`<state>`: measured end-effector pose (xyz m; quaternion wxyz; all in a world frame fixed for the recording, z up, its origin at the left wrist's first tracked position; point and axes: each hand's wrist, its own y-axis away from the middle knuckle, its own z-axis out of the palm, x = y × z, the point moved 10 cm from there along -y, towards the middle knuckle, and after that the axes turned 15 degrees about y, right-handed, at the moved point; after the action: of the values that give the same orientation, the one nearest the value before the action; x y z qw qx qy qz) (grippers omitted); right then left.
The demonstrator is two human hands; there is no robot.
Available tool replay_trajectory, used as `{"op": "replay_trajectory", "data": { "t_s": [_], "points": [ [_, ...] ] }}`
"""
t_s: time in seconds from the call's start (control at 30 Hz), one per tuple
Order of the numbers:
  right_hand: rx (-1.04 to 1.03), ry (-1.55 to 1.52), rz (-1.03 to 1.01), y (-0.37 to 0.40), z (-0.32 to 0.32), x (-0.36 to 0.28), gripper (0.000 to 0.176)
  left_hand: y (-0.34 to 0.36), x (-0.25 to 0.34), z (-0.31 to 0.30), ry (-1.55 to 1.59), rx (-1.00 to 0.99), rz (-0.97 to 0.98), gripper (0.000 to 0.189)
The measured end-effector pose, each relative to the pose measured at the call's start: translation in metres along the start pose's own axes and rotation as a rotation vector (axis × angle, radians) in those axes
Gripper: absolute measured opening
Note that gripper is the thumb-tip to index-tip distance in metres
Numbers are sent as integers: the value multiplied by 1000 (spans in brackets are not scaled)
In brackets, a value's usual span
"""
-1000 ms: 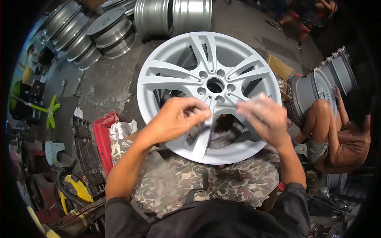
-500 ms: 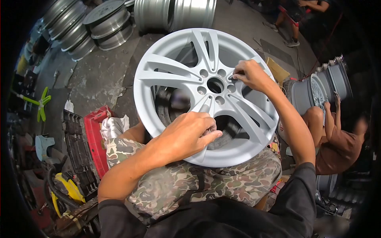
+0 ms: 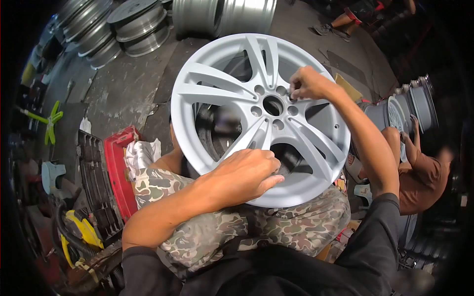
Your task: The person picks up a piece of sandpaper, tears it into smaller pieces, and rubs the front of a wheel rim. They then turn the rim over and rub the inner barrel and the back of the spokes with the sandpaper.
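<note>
- Since half a second ago the right hand (image 3: pixel 306 84) has crept a little up and inward, from the spoke root to the lug hole just above and right of the centre bore (image 3: pixel 273 105). The left hand (image 3: pixel 247 175) has slid slightly to the right along the lower spoke.
- The alloy wheel (image 3: pixel 212 81) stands tilted, face toward the person. Its lower rim is propped on the lap in camouflage shorts (image 3: pixel 256 227), and its far edge is over the concrete floor (image 3: pixel 123 98).
- Judging by the pose, the step in hand is close fingertip work on the matte grey face right at the hub, with the other hand bracing.
- The next move seems to call for a steady wheel and light, small strokes around the lug holes, since the spokes crowd tightly there.
- The right hand's fingers are pinched shut with the tips pressed to the hub area. Whether a scrap of abrasive or cloth sits between them cannot be told.
- The left hand is curled closed over the lower spoke near the rim, with the thumb stretched forward, clamping the wheel against the lap.
- A red crate (image 3: pixel 116 163) with a white rag (image 3: pixel 140 153) lies to the left.
- Bare stacked rims (image 3: pixel 133 27) are beyond it.
- A co-worker (image 3: pixel 419 177) crouches at another wheel on the right.
</note>
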<state>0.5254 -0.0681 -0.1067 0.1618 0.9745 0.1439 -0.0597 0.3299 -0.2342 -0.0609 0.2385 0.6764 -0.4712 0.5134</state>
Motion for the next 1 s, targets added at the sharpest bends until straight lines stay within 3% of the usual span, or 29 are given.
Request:
{"op": "replay_trajectory", "data": {
  "t_s": [0.07, 0.17, 0.23, 0.37, 0.57, 0.77, 1.0],
  "points": [
    [-77, -86, 98, 3, -8, 8, 6, 4, 0, -1, -37, -5, 13, 25],
    [-50, 8, -42, -4, 16, 2, 5, 3, 3, -2, -70, -1, 33, 25],
    [-54, 64, 24, -7, 9, -4, 7, 3, 6, -4, -84, 0, 49, 25],
    [-99, -167, 132, 7, -11, 16, 7, 15, 5, -8, -127, 23, 44, 25],
    [-90, -56, 127, 1, 14, 6, 6, 10, 2, -5, -132, 20, 11, 25],
    [70, -564, 144, 62, -21, 28, 5, 14, 3, -9, -175, -20, -38, 24],
    [33, -567, 191, 81, 13, 21, 9, 9, -1, 0, -183, -22, -6, 24]
  ]
}}
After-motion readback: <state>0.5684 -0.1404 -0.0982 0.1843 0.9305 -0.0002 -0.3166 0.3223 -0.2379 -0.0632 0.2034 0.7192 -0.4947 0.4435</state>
